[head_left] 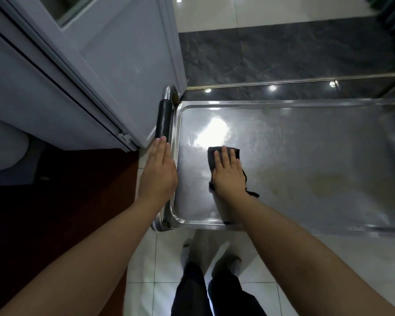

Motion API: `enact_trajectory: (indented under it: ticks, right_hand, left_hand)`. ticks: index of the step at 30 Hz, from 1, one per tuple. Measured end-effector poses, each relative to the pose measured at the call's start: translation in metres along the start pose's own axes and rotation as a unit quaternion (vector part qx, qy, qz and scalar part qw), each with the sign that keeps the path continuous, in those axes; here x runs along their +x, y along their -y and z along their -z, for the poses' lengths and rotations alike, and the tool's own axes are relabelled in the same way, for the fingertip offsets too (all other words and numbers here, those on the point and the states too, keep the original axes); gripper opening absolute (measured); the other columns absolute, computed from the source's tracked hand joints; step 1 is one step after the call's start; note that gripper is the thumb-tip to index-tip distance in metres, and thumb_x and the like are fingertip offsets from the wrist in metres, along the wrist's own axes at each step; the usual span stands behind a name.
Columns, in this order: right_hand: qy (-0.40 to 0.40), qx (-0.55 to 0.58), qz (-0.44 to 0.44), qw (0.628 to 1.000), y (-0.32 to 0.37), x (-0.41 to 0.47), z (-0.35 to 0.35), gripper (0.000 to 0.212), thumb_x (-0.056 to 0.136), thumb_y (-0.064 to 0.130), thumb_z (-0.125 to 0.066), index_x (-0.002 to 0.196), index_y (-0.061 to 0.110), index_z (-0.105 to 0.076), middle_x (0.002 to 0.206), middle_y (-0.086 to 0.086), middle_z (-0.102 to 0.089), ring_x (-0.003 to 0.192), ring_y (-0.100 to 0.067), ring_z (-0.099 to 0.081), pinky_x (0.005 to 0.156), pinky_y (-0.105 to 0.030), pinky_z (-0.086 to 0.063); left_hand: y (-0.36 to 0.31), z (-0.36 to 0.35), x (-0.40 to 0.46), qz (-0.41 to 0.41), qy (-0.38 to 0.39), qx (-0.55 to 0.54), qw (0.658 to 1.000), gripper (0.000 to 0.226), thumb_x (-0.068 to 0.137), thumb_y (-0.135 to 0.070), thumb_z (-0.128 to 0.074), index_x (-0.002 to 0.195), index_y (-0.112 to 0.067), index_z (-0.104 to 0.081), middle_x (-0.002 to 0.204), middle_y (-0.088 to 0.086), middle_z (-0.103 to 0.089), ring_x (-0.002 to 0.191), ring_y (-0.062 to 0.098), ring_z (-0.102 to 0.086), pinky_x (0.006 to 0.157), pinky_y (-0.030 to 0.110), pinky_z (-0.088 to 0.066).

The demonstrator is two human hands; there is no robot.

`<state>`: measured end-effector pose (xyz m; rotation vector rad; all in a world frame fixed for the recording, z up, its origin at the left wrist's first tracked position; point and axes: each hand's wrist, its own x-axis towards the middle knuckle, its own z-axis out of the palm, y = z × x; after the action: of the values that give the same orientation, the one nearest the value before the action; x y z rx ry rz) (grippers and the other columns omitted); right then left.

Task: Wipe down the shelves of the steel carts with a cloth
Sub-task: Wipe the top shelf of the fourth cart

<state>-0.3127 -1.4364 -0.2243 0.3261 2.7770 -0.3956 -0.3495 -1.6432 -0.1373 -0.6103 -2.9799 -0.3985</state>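
On the cart's top shelf (306, 137), near its left end, the right hand (228, 174) presses the dark cloth (212, 156) flat-fingered; unwiped steel runs lengthwise rightward; the left hand (157, 174), fingers straight, rests at the handle (163, 119).

I see my right hand (228, 173) pressed flat, fingers straight, on a dark cloth (214, 156) lying on the top shelf (306, 156) of the steel cart (283, 103), near its left end. My left hand (159, 173) lies with straight fingers along the cart's push handle (164, 118), fingertips touching its black grip. A pale door (128, 65) stands just beside that handle, and my 2 dark trouser legs (205, 290) show below over white floor tiles (340, 270).
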Motion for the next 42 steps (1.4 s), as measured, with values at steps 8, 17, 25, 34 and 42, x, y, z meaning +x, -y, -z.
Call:
enact_trajectory:
  ticks: [8,17,25,34,42]
  right_hand:
    - [-0.021,0.017,-0.013,1.0,-0.009,-0.022,-0.011,0.061,0.107,0.035,-0.026,0.161,0.02,-0.004,0.167,-0.003,0.015,0.154,-0.027,0.014,0.125,-0.046,-0.004]
    - [-0.007,-0.015,-0.027,0.999,0.013,-0.133,-0.051,0.061,0.103,0.041,-0.01,0.16,0.021,-0.011,0.168,-0.005,0.005,0.155,-0.03,0.002,0.123,-0.045,-0.018]
    - [0.026,-0.02,-0.069,0.997,-0.036,-0.147,-0.034,0.057,0.107,0.039,-0.008,0.159,0.024,0.009,0.167,-0.003,0.015,0.154,-0.027,0.011,0.124,-0.043,-0.016]
    - [0.005,-0.023,-0.039,0.999,-0.044,-0.074,-0.012,0.061,0.11,0.034,-0.021,0.159,0.016,0.009,0.166,-0.01,0.018,0.152,-0.034,0.016,0.126,-0.046,-0.004]
    - [-0.002,-0.032,0.002,0.999,-0.083,0.005,0.019,0.068,0.105,0.031,-0.033,0.161,0.014,0.001,0.167,-0.011,0.011,0.154,-0.034,0.01,0.125,-0.048,-0.009]
  left_hand:
    - [0.002,-0.002,0.0,-0.007,-0.002,0.006,1.0,0.05,0.107,-0.01,-0.043,0.154,0.006,-0.032,0.164,0.021,-0.027,0.155,0.032,-0.018,0.125,0.042,-0.009]
    - [0.0,0.006,-0.002,-0.009,0.036,-0.001,0.999,0.053,0.106,-0.007,-0.04,0.155,0.007,-0.027,0.166,0.023,-0.018,0.156,0.035,-0.01,0.127,0.046,-0.012]
    - [-0.019,0.009,-0.014,-0.087,0.094,0.085,0.988,0.059,0.107,-0.02,-0.028,0.16,0.0,-0.013,0.17,0.02,0.0,0.157,0.033,0.009,0.128,0.05,0.001]
    - [-0.068,-0.045,-0.083,-0.102,0.14,0.005,0.985,0.054,0.097,-0.012,-0.059,0.147,0.003,-0.047,0.155,0.021,-0.044,0.147,0.036,-0.038,0.124,0.045,-0.017]
    - [-0.093,-0.084,-0.14,-0.107,0.114,-0.072,0.985,0.053,0.086,-0.006,-0.074,0.136,0.004,-0.059,0.139,0.02,-0.059,0.132,0.036,-0.054,0.111,0.05,-0.045]
